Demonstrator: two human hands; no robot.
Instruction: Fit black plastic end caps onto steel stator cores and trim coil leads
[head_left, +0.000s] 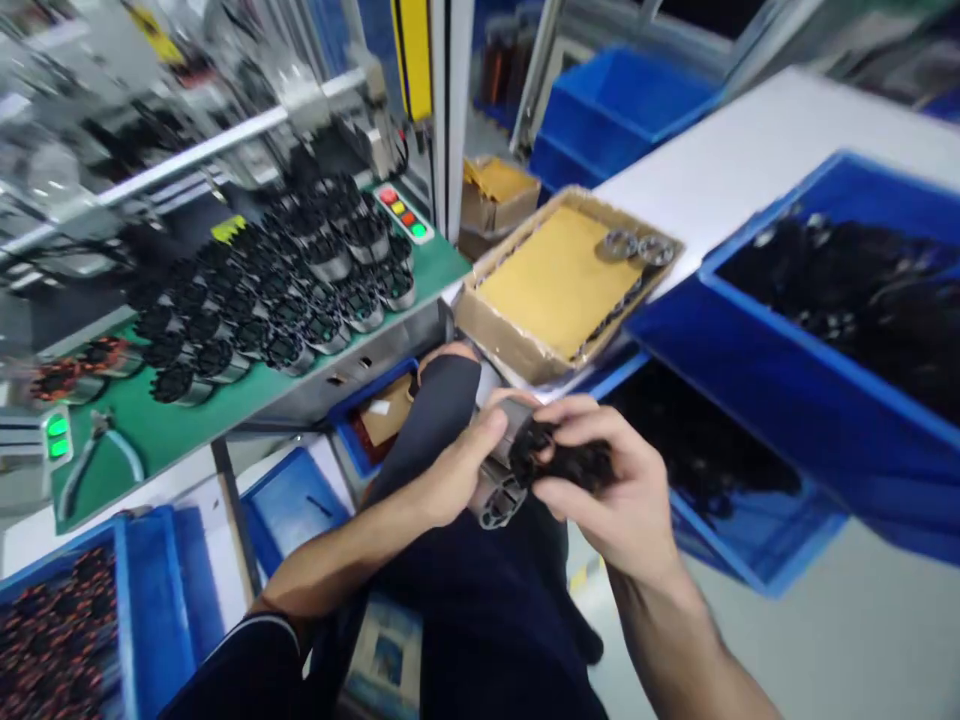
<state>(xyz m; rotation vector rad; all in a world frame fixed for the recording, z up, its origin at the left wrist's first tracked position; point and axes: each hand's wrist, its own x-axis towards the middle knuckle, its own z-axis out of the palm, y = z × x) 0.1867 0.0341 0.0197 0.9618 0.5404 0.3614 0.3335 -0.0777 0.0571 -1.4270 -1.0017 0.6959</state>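
My left hand (459,465) is closed around grey metal motor stator cores (498,500), at least two of them, held over my lap. The lower core shows its slotted end. My right hand (636,485) grips several black plastic end pieces (577,462) between thumb and fingers. One black piece touches, or lies right against, the end of the upper core; blur hides whether it is seated. My fingers cover part of both the cores and the black pieces.
Rows of stators with black ends (285,290) stand on the green bench (161,440), near pliers (101,450) and a button panel (403,213). A cardboard box (517,350) carries metal cores on yellow paper. Blue bins (787,335) of black parts are at right; another bin (124,620) holds copper-coloured parts.
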